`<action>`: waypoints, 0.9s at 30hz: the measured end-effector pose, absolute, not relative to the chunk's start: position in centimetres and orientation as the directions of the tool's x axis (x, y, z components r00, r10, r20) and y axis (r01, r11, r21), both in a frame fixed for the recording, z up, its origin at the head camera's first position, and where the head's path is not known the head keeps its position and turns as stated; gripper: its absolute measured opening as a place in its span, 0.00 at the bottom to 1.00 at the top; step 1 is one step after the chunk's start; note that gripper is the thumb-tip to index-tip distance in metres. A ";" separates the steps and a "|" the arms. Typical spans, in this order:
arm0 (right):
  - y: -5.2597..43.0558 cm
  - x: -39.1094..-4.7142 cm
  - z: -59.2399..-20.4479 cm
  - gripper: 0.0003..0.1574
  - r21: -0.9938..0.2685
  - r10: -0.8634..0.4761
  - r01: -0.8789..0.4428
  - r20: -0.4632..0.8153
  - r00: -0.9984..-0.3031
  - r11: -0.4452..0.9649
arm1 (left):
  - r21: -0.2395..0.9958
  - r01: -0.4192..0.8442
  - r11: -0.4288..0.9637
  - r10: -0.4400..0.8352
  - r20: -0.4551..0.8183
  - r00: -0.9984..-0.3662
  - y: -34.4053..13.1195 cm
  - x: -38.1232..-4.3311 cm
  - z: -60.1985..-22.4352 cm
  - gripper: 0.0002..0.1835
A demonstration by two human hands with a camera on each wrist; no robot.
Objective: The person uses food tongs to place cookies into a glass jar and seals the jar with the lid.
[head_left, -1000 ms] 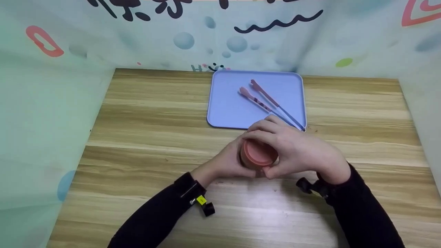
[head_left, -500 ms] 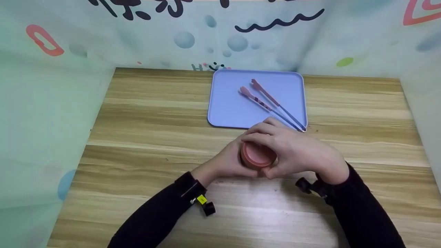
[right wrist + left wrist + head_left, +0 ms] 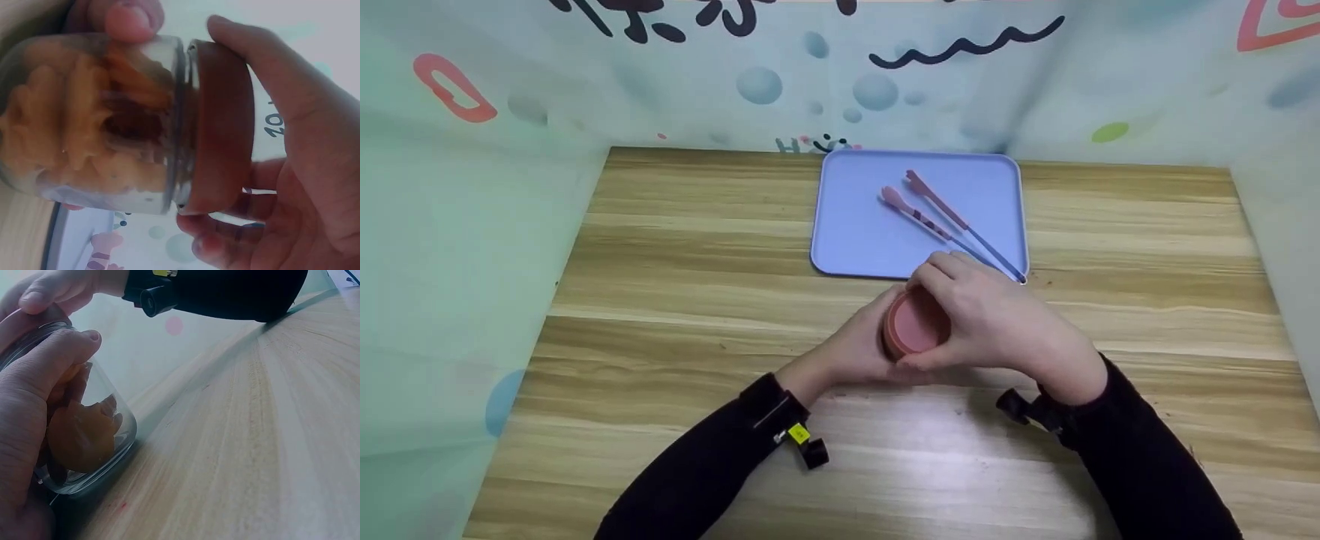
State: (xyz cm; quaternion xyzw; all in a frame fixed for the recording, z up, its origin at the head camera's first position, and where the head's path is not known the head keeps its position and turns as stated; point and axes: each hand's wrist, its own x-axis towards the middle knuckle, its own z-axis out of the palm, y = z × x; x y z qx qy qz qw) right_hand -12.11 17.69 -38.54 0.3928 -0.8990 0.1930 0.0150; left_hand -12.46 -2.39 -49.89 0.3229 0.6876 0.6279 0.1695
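A clear glass jar (image 3: 163, 50) with orange-brown pieces (image 3: 84, 107) inside is held just in front of the tray. Its round reddish-brown lid (image 3: 916, 324) is on the mouth, facing up toward the head camera. My left hand (image 3: 851, 352) grips the glass body, its thumb across the side in the left wrist view. From the other side, my right hand (image 3: 997, 322) holds the lid, thumb and fingers curled about its rim. In the right wrist view, a narrow band of glass neck shows between body and lid. The jar's base is hidden in the head view.
Behind the hands lies a lilac tray (image 3: 847, 247). On it rest tongs (image 3: 937, 214) with pink tips and grey arms, pointing to the back left. The wood-grain table (image 3: 697, 262) is bounded by printed cloth walls (image 3: 697, 97) at the back and sides.
My right hand has turned about the lid: its thumb has shifted left along the near rim and its fingers slightly right. The left hand has stayed nearly still around the jar.
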 end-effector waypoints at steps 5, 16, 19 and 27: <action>17.0 -11.7 -39.0 0.51 -0.312 -0.607 -0.618 0.146 -0.781 0.721 | 0.965 0.263 0.022 0.657 0.185 -0.731 -2.1 -12.8 -51.5 0.55; 18.3 -12.3 -38.3 0.43 -0.190 -0.564 -0.601 0.215 -0.797 0.777 | 0.967 0.253 0.018 0.657 0.179 -0.733 -2.1 -12.8 -51.6 0.54; 18.9 -12.4 -37.9 0.43 -0.290 -0.672 -0.707 0.226 -0.705 0.644 | 0.962 0.270 0.040 0.651 0.180 -0.738 -2.1 -12.9 -51.7 0.57; 19.1 -12.5 -37.9 0.53 -0.413 -0.874 -0.826 0.124 -0.469 0.384 | 0.964 0.265 -0.013 0.672 0.204 -0.712 -2.3 -12.7 -50.6 0.60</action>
